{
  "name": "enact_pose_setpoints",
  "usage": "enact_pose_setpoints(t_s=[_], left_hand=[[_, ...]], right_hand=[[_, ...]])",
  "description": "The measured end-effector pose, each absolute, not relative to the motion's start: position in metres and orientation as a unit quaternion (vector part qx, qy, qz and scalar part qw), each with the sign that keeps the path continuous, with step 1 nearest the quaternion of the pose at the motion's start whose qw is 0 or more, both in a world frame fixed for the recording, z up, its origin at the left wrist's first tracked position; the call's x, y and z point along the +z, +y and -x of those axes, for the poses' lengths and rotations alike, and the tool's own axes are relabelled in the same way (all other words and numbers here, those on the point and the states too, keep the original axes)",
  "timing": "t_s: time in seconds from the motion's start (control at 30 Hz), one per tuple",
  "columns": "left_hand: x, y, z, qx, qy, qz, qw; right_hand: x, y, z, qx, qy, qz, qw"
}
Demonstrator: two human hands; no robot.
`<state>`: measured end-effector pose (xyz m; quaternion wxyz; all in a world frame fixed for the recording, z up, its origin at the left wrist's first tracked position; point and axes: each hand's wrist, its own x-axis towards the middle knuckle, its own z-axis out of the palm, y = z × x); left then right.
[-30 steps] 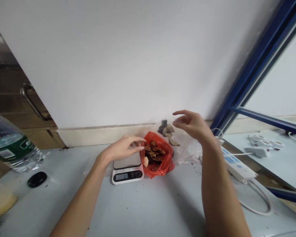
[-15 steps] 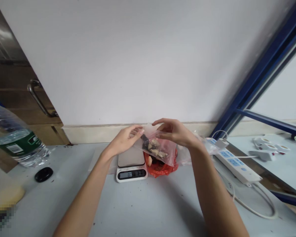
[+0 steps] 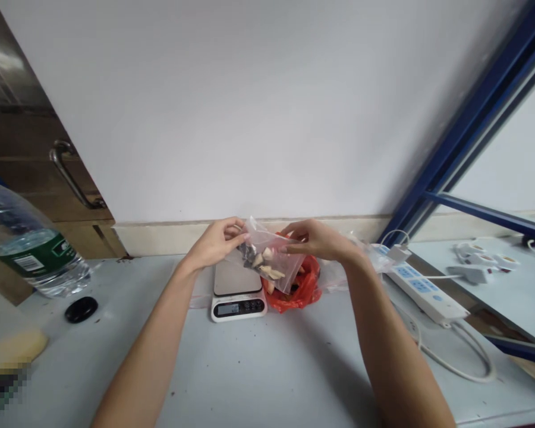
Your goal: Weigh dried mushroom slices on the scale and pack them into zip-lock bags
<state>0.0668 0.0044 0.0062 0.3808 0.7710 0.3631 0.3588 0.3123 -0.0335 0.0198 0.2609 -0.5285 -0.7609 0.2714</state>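
Observation:
Between my hands hangs a clear plastic bag (image 3: 271, 255) with pale slices and dark pieces inside, whose exact kind I cannot make out. My left hand (image 3: 216, 242) pinches the bag's left upper edge, and my right hand (image 3: 314, 241) grips its right edge; both are closed. The bag is tilted, its lower part over the gap between a white digital kitchen scale (image 3: 238, 291) and an open red plastic bag (image 3: 310, 285). More pale and dark pieces show inside the red bag. The scale's plate is partly covered by the clear bag and my left hand.
At the left stand a large water bottle (image 3: 35, 258) with a green label and a black round lid (image 3: 81, 310). A white power strip (image 3: 428, 297) with looping cables lies at the right, beside a blue metal frame (image 3: 455, 137). A white wall rises behind.
Both hands have shifted the clear bag left, closer to the scale. The bag's upper edge is spread wider, and more of the red bag shows.

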Motion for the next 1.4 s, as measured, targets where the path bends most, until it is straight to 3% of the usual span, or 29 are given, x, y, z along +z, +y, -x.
enact_pose_setpoints(t_s=[0.1,0.43,0.73,0.93,1.13,1.4], left_hand=[[0.007,0.007,-0.061,0.371,0.382,-0.76,0.372],[0.006,0.015,-0.052,0.37,0.403,-0.743,0.387],[-0.001,0.018,-0.049,0.396,0.401,-0.733,0.382],[-0.01,0.02,-0.052,0.435,0.5,-0.716,0.218],[-0.009,0.001,-0.08,0.231,0.343,-0.829,0.377],[-0.007,-0.003,-0.081,0.219,0.352,-0.81,0.415]], right_hand=[[0.017,-0.029,-0.319,0.26,-0.767,0.549,0.207],[0.005,-0.026,-0.326,0.407,-0.708,0.485,0.312],[-0.001,-0.025,-0.32,0.483,-0.687,0.477,0.26],[-0.009,-0.018,-0.302,0.436,-0.697,0.493,0.284],[-0.012,-0.018,-0.291,0.43,-0.709,0.488,0.273],[-0.016,-0.019,-0.282,0.443,-0.683,0.484,0.321]])
